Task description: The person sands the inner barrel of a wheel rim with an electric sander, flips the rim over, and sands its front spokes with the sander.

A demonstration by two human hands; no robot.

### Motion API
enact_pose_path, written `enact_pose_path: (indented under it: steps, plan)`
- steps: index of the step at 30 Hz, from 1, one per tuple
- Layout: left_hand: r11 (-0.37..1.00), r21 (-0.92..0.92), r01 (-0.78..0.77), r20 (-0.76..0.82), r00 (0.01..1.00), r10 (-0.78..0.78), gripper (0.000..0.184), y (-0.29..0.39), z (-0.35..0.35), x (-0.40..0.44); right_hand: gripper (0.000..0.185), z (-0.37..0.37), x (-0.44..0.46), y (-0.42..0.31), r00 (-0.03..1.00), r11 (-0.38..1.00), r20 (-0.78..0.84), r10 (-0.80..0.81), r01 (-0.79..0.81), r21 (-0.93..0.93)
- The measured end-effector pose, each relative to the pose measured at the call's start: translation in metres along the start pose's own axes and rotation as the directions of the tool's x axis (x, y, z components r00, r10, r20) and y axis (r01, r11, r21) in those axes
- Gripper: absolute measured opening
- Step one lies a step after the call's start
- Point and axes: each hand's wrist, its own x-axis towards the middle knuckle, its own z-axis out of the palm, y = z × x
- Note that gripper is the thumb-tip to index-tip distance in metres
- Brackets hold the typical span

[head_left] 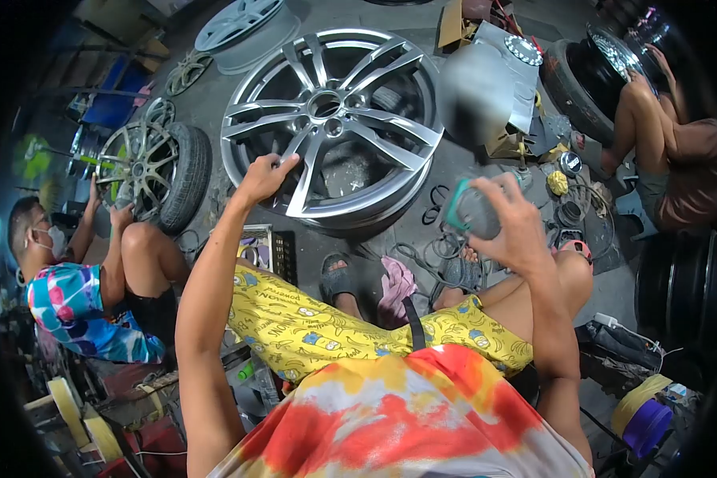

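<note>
The broad silver wheel (pixel 381 145) lay face up ahead of the person, round, with no long axis, its nearest split spoke (pixel 308 172) running back towards the person. The left hand (pixel 264 178) was nearer, loosely bent fingers touching that spoke; whether they gripped it could not be told. The right hand (pixel 510 221) hung apart from the wheel, which lay ahead and leftward, its fingers curved around a grey, teal-edged pad (pixel 473 210).

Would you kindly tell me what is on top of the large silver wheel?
The person's left hand touches the silver wheel at its near side. The surface directly beneath that hand is covered and cannot be seen.
</note>
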Motion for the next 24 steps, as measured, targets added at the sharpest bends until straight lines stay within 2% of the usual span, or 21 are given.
enact_pose_path:
  steps: [2,3,4,6,8,11,13,16,19,20,22,24]
  plan:
    - [0.963,-0.133,0.235,0.133,0.967,-0.217,0.086,0.003,0.005,0.001,0.076,-0.005,0.006,0.009,0.998,0.999,-0.046,0.032,-0.032,0.003]
    - [0.97,-0.056,0.238,0.074,0.97,-0.233,0.083,0.005,0.012,0.0,0.074,-0.009,0.011,0.011,0.99,0.999,-0.138,0.036,-0.036,0.006]
    - [0.971,-0.063,0.232,0.078,0.971,-0.227,0.083,0.007,0.017,-0.002,0.072,-0.014,0.017,0.013,0.973,0.999,-0.229,0.039,-0.038,0.008]
    - [0.979,0.166,0.12,-0.142,0.985,-0.097,0.082,0.009,0.025,-0.006,0.07,-0.025,0.035,0.019,0.964,0.998,-0.263,0.039,-0.048,-0.027]
    - [0.983,0.139,0.123,-0.146,0.984,-0.102,0.076,0.019,0.022,-0.007,0.07,-0.035,0.058,0.023,0.941,0.996,-0.336,0.044,-0.067,-0.057]
    - [0.995,0.084,0.053,-0.118,0.992,-0.043,0.069,0.017,0.017,-0.002,0.071,-0.041,0.094,0.035,0.947,0.992,-0.322,-0.007,-0.035,-0.124]
    - [0.995,0.085,0.059,-0.1,0.994,-0.051,0.068,0.013,0.013,0.0,0.074,-0.033,0.112,0.05,0.948,0.989,-0.318,-0.03,-0.018,-0.147]
    - [0.988,0.141,0.058,-0.109,0.993,-0.042,0.068,0.001,0.004,0.002,0.078,-0.019,0.133,0.06,0.945,0.991,-0.324,-0.044,-0.001,-0.137]
    - [0.972,0.235,0.021,-0.209,0.977,0.029,0.069,-0.005,0.005,0.0,0.075,-0.016,0.142,0.055,0.947,0.988,-0.297,-0.125,0.093,-0.12]
    - [0.973,0.229,0.03,-0.212,0.977,0.02,0.069,-0.003,0.004,0.001,0.075,-0.015,0.149,0.053,0.948,0.988,-0.289,-0.132,0.1,-0.121]
    - [0.971,0.22,0.089,-0.113,0.991,-0.065,0.07,-0.001,0.002,0.001,0.075,-0.008,0.155,0.046,0.966,0.984,-0.23,-0.121,0.086,-0.159]
    - [0.973,0.206,0.101,-0.132,0.988,-0.075,0.07,-0.004,0.007,0.0,0.075,-0.009,0.158,0.04,0.971,0.981,-0.2,-0.13,0.097,-0.167]
